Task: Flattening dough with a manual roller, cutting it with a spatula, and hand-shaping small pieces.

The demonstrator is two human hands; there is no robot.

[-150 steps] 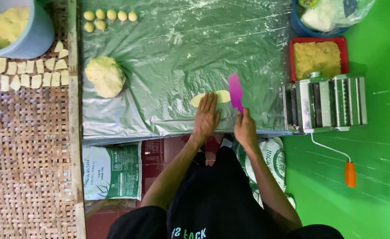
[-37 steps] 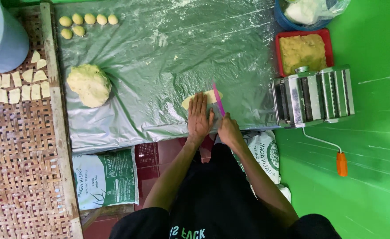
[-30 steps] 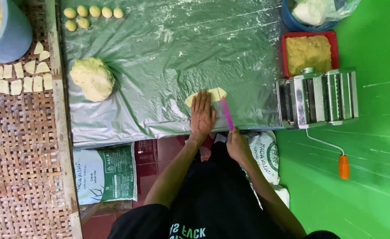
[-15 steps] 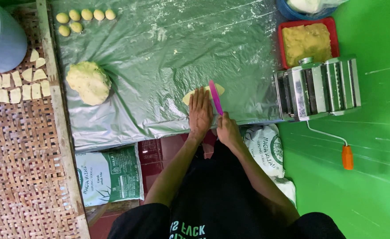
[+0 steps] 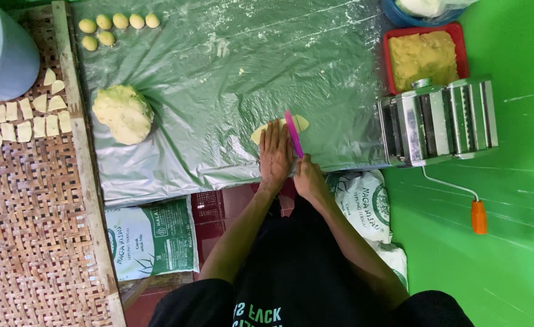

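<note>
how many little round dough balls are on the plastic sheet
6, all at the far left corner of the plastic sheet: four dough balls in a row along the top edge, two just below its left end. None looks hidden.

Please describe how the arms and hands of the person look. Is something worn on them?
Both arms are bare from the hands up to near the shoulders; no sleeve reaches the forearms. The left hand and the right hand wear no gloves, and no rings, watch or bracelet can be seen. The person wears a black top with pale lettering low on it.
</note>
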